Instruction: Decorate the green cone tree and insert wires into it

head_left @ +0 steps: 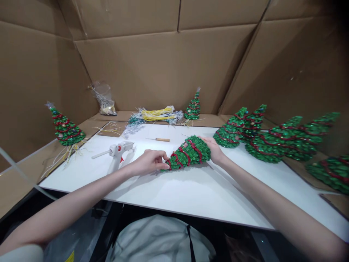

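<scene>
A small artificial Christmas tree, green with red garland, lies tilted on its side over the white board, its tip toward the left and its wide base toward the right. My left hand pinches around the narrow tip with thumb and fingers. At the base end, my right hand grips the tree, its fingers partly hidden behind the foliage. A silvery star shape shows faintly beneath my left hand. Left of that hand stands a white glue gun with a red trigger.
A wooden-handled awl lies behind the tree. Bundled yellow and white wires and silvery stars lie farther back. Star-topped trees stand at left and back; several trees crowd the right. A plastic bag leans against the cardboard wall.
</scene>
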The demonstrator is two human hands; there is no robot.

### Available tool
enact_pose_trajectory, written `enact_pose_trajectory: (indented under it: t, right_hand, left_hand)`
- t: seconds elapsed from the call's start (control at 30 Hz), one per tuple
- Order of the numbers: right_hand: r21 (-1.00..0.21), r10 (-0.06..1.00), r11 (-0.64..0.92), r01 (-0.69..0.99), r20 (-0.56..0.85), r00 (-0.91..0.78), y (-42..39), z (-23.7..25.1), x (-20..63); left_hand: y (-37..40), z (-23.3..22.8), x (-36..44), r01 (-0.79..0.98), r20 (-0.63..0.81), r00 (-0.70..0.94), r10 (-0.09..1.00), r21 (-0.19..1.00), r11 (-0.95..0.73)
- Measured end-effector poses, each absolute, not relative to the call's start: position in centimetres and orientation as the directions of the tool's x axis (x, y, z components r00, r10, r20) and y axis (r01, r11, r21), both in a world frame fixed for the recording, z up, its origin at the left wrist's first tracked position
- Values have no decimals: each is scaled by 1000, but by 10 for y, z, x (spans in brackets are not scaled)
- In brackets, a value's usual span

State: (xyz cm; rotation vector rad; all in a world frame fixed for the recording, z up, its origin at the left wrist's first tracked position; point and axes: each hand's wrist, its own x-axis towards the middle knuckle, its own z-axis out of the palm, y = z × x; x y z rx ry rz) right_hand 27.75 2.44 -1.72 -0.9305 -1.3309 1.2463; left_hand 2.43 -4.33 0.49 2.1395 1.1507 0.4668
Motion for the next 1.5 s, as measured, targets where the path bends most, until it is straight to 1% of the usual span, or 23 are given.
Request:
enact_pose_trajectory:
  t: [0.2,0.57,0.7,0.87,1.03,1.33,1.5]
  right_hand:
    - [-978,971,190,-80,199,-131,24,-19,278]
    - [-984,982,147,-100,158,-107,23,-19,279]
    - [-980,979,173,-98,182,-93,23,-21,280]
    - [-979,974,202,-41,205,-94,25,-23,282]
    - [-979,977,199,-39,202,-75,27,-25,283]
    - [-990,980,118,-76,128,-155,26,-21,279]
    - [-991,985,48,-124,67,-159,28,-19,279]
  left_hand:
    - [-42,4,24,565,-7,547,837,741,-363]
    - [-40,1,25,567,-14,539,842,746,-350]
    - [-41,3,25,581,-26,535,844,737,-345]
    - [-40,0,24,555,-24,540,841,762,-335]
    - [-38,-3,24,532,-31,546,837,785,-318]
    - [-38,1,19,611,-13,509,861,710,-350]
    - [-37,3,19,629,-19,502,864,694,-350]
